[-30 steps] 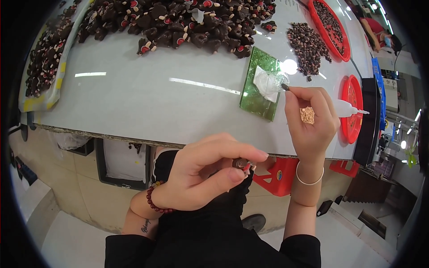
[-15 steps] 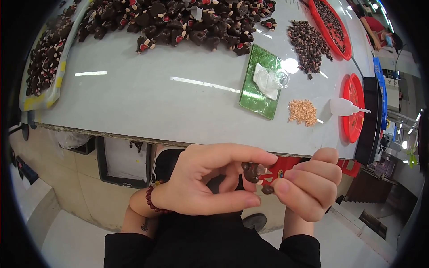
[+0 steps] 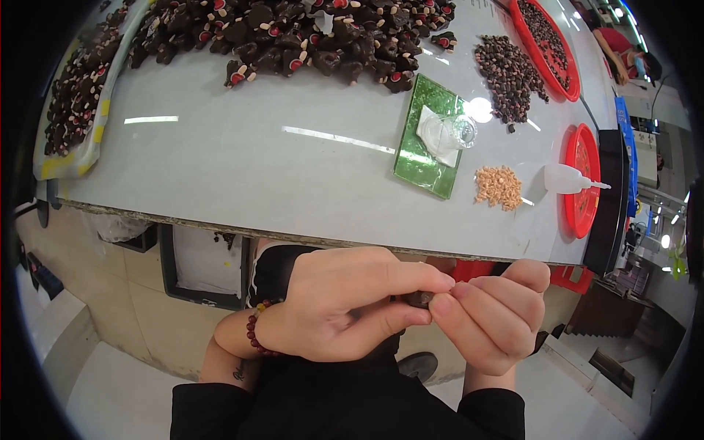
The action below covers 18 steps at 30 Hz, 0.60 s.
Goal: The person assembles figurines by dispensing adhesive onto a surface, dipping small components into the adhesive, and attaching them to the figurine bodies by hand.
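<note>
The fingers of our left hand were clamped on a small dark brown piece, forefinger above and thumb below, so that only a little of it showed. Our right hand was curled at the piece's right end, its thumb and forefinger tips up against it; we could not tell whether they were closed on anything, since the fingertips hid that spot. All this was off the near edge of the white table, in front of our body. The likeliest trouble, in our judgement, was a drop: if the 2 hands pushed unevenly, the piece might twist out of the pinch and land on our lap or the floor. Pressing blind might also set a part crooked, because our own fingertips covered the contact. A grip too hard could mark the piece if its surface was soft, which we could not judge by sight. On the table, a sleeve or wrist reaching carelessly might scatter the pile of tan bits or knock the white squeeze bottle, or tip the clear round dish by the green mat.
</note>
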{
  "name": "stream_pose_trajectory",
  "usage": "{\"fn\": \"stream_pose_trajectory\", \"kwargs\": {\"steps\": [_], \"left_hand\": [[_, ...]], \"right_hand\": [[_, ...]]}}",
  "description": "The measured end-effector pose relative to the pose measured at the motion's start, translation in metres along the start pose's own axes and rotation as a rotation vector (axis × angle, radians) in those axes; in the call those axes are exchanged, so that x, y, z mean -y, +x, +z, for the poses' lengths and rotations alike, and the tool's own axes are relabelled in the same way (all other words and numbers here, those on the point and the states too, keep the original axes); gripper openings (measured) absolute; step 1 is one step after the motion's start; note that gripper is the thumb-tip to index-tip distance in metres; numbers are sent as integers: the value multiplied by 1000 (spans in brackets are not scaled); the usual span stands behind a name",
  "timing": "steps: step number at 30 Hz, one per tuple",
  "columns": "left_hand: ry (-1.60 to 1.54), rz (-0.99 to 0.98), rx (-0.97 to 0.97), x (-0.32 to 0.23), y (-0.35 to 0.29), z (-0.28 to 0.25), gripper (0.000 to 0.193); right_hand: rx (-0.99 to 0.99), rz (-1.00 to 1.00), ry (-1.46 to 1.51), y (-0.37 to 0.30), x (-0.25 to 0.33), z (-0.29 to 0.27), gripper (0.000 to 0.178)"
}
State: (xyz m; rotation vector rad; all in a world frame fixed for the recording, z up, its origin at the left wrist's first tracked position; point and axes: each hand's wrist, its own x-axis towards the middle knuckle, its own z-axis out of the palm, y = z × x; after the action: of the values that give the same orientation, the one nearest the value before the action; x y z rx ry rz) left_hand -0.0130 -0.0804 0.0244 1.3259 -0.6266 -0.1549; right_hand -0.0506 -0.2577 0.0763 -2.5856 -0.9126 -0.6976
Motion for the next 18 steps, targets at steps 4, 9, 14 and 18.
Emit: {"fn": "stream_pose_trajectory", "kwargs": {"steps": [4, 9, 14, 18], "left_hand": [[0, 66, -31, 4, -1, 2, 24], [31, 74, -17, 4, 1, -1, 24], [64, 41, 14, 0, 1, -3, 23], [133, 54, 141, -2, 6, -29, 25]], "right_hand": [[-39, 37, 62, -1, 0, 3, 26], [-38, 58, 90, -1, 1, 5, 25], [-52, 60, 179, -3, -2, 8, 22], [-2, 105, 207, -9, -2, 6, 17]]}}
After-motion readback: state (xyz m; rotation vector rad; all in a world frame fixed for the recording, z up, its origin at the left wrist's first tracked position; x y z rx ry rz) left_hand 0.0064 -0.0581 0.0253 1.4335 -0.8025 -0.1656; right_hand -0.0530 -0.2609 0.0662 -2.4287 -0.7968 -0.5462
